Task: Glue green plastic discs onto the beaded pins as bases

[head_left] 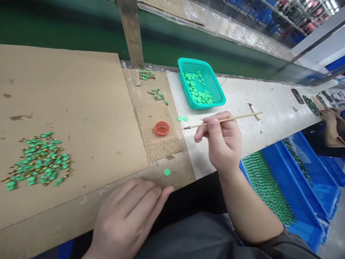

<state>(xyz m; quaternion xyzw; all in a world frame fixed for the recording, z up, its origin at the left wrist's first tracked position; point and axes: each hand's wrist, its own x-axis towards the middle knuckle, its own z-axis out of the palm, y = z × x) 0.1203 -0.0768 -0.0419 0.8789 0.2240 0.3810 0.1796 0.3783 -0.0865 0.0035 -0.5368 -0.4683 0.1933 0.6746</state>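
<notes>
We are pinching the brush [242,116] in the right hand [225,145] above the bench [88,202]; its tip [187,128] is pointing left towards the cup [162,134], its long axis rising slightly rightward. Well apart, we are holding the left hand [126,216], fingers [145,196] together, near the button [167,172]; whether it is gripping anything, we cannot tell. Cardboard [94,108] and white sheet [237,93] are covering parts of the bench; blue bins [307,235] are standing at right.

Buttons [202,98] in basket [213,85] (cup [161,133] left).
</notes>
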